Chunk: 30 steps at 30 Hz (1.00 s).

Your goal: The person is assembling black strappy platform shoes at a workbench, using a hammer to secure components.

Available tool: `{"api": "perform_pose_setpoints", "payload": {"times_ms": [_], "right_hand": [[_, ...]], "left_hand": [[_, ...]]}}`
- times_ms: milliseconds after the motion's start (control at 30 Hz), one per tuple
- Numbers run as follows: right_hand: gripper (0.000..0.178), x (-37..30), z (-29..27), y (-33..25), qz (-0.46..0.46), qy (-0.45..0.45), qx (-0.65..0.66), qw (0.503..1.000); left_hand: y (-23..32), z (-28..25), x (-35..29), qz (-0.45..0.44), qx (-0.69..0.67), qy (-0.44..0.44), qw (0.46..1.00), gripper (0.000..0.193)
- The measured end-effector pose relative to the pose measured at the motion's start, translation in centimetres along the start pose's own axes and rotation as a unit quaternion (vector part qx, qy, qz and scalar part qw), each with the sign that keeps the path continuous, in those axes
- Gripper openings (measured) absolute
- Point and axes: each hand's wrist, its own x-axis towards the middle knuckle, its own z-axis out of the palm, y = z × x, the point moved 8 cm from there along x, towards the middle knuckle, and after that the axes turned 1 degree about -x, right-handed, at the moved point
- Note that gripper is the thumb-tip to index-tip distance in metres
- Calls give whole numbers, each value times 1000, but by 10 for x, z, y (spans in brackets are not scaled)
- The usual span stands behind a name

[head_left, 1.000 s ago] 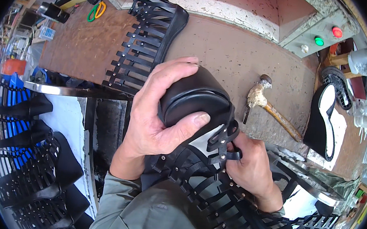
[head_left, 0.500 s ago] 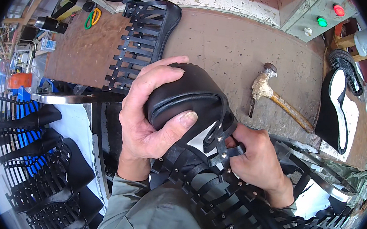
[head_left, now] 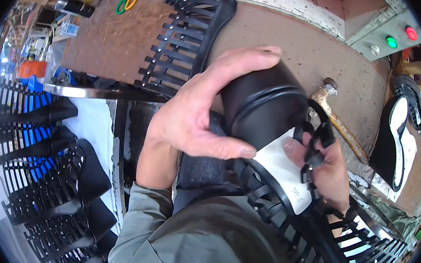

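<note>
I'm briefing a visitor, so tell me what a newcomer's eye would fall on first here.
Probably the strappy black shoe at the centre, its rounded end in the left hand and the right hand among its straps. Next, the wooden-handled hammer on the bench to the right, and the red light at upper right.

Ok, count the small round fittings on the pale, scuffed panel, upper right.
3: the red round fitting nearest the right rim; the green round fitting below and left of it; the white round fitting farther left and lower. Others may be hidden.
</note>
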Motion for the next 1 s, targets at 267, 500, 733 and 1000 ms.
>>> {"api": "perform_pose_setpoints", "payload": {"times_ms": [267, 500, 733, 1000], "right_hand": [[35, 0, -10, 5, 6, 61, -54, 997], [25, -4, -1, -2, 17, 47, -8, 999], [16, -10, 7, -15, -69, -1, -200, 977], [19, -23, 19, -16, -174, -53, -269, 946]], "left_hand": [[-2, 3, 2, 21, 28, -88, 996, 104], [0, 4, 3, 23, 13, -80, 996, 100], [14, 12, -11, 26, 30, -18, 999, 92], [37, 23, -21, 1, 208, 97, 973, 95]]}}
